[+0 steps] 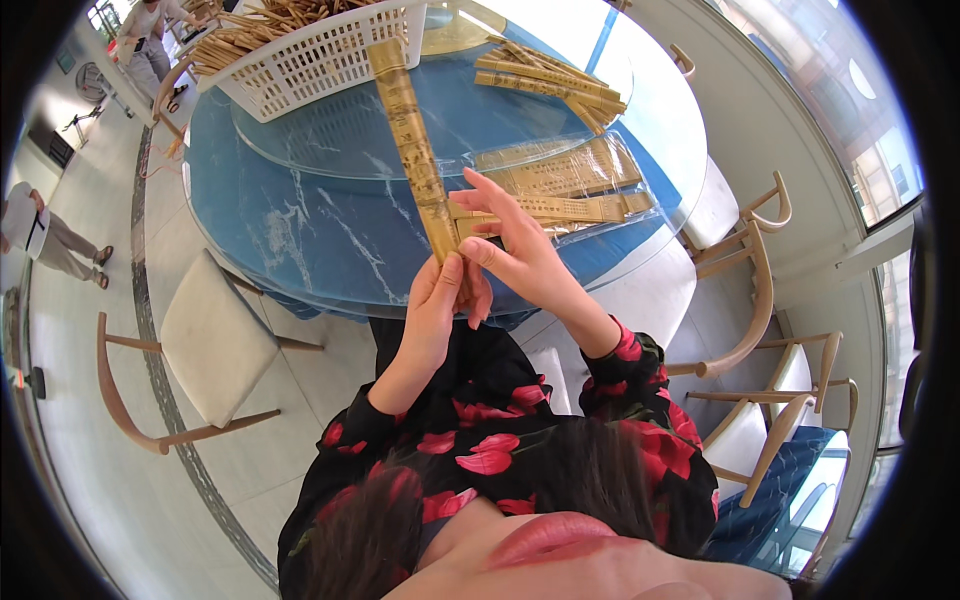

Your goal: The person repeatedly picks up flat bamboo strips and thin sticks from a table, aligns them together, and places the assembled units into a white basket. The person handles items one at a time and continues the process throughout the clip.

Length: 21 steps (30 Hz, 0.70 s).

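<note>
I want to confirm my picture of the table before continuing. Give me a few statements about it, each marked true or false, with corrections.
1. The left hand grips the near end of a long gold packet. True.
2. Thin brown sticks are heaped in a white basket. True.
3. The right hand is inside the basket. False: it is beside the near end of the held packet.
4. The clear plastic bag lies on the floor. False: it lies on the table.
5. The person's sleeves are plain white. False: they are black with red flowers.
</note>
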Available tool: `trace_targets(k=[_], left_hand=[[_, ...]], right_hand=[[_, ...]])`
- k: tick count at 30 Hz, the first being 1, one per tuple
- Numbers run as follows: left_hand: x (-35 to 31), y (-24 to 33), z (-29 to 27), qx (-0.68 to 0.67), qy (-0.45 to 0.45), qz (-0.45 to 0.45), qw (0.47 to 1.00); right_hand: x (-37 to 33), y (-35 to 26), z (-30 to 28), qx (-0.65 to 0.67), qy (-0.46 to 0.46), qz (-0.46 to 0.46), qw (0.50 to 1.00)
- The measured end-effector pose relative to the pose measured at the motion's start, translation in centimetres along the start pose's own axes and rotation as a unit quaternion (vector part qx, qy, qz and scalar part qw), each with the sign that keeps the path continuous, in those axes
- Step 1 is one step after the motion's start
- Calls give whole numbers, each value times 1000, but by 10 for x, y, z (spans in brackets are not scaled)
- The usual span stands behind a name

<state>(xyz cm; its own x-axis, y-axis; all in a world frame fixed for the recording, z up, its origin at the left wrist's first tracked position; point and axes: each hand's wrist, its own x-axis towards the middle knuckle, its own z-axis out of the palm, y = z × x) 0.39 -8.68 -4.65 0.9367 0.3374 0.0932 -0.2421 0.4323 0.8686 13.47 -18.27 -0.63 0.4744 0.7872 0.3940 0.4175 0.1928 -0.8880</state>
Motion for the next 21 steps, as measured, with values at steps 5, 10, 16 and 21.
trace_targets(k=[5, 10, 16, 21], left_hand=[[-4, -29, 8, 233, 2, 70, 970], [-9, -2, -13, 339, 73, 98, 933], [-3, -11, -36, 361, 144, 158, 908], [-2, -12, -42, 405, 134, 165, 889]], right_hand=[[72, 17, -45, -86, -48, 62, 993], [170, 64, -173, -686, 16, 50, 726], [195, 130, -224, -731, -56, 101, 672], [222, 142, -258, -598, -155, 170, 768]])
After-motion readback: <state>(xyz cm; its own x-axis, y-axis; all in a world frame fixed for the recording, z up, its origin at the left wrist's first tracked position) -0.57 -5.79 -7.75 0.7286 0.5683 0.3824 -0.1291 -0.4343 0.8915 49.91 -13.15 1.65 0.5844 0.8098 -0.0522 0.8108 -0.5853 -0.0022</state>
